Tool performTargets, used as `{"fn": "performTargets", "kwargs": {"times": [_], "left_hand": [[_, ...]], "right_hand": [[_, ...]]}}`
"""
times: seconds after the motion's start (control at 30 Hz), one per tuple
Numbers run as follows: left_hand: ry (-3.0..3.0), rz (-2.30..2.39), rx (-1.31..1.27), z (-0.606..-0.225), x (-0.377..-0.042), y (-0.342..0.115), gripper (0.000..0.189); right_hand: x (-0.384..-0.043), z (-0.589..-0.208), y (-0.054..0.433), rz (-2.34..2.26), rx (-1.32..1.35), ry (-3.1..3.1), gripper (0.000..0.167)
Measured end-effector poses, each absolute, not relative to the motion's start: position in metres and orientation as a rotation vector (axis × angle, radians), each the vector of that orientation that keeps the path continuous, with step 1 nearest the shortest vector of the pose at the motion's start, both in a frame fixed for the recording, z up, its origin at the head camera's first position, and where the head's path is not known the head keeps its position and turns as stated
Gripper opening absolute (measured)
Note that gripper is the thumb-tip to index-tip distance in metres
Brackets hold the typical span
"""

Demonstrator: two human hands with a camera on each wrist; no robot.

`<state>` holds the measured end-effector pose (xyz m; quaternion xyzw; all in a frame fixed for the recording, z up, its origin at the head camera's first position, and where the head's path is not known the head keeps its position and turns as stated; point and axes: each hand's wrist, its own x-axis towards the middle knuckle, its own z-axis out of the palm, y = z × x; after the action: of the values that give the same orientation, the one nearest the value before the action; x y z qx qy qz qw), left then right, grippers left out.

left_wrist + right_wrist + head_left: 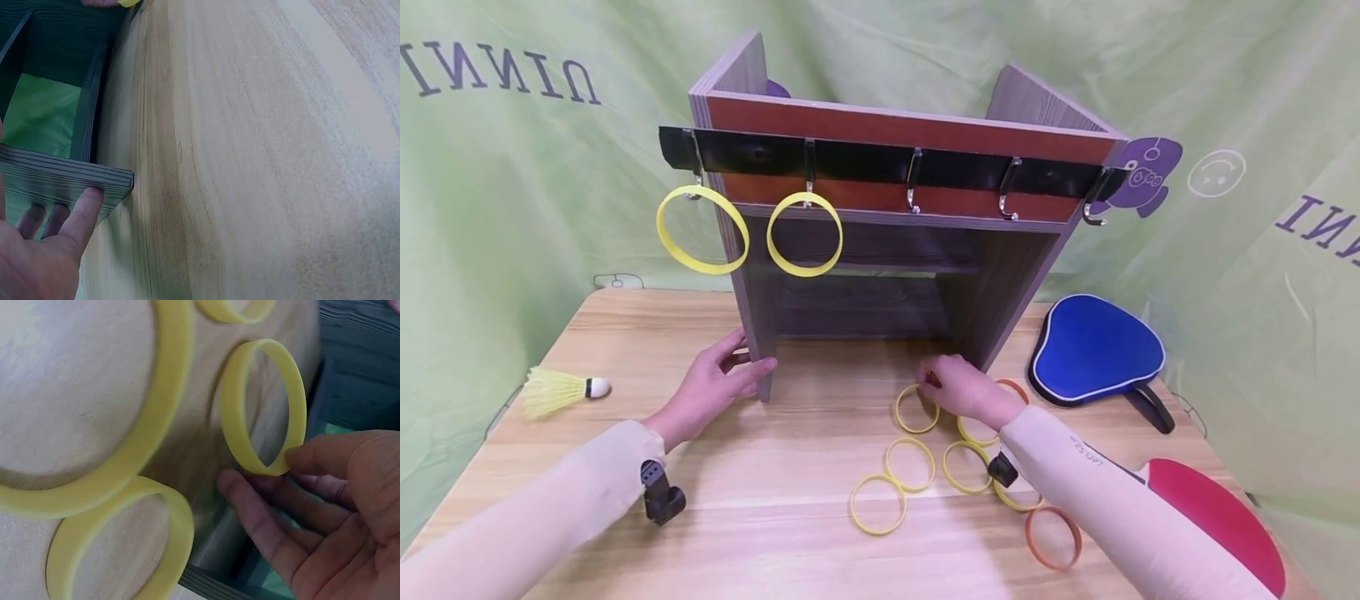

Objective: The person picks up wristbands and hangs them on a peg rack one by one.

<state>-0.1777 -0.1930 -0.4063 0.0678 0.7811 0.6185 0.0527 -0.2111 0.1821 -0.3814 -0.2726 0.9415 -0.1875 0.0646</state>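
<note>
Yellow ring (234, 406): pinched at rim in narrow right grip (964, 388), apparently for unblocked opening. Shelf (880, 248): side panel (762, 304) clasped in left grip (715, 385), presumably for steadying.

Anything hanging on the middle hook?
No, the middle hook is bare; yellow rings hang only from the two leftmost hooks.
</note>
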Motion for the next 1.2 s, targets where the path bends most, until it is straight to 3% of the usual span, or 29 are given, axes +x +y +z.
{"fn": "performTargets", "kwargs": {"times": [0.17,0.73,1.2], "left_hand": [[2.378,1.874,0.199,-0.406,-0.178,-0.193,0.073],[2.384,1.885,0.213,-0.407,-0.177,-0.192,0.071],[2.399,1.872,0.206,-0.405,-0.175,-0.192,0.071]], "right_hand": [[-0.211,-0.378,0.187,-0.817,-0.779,2.7,0.004],[-0.205,-0.365,0.205,-1.425,-0.433,2.17,0.033],[-0.189,-0.325,0.191,-1.817,-0.493,1.974,0.023]]}}
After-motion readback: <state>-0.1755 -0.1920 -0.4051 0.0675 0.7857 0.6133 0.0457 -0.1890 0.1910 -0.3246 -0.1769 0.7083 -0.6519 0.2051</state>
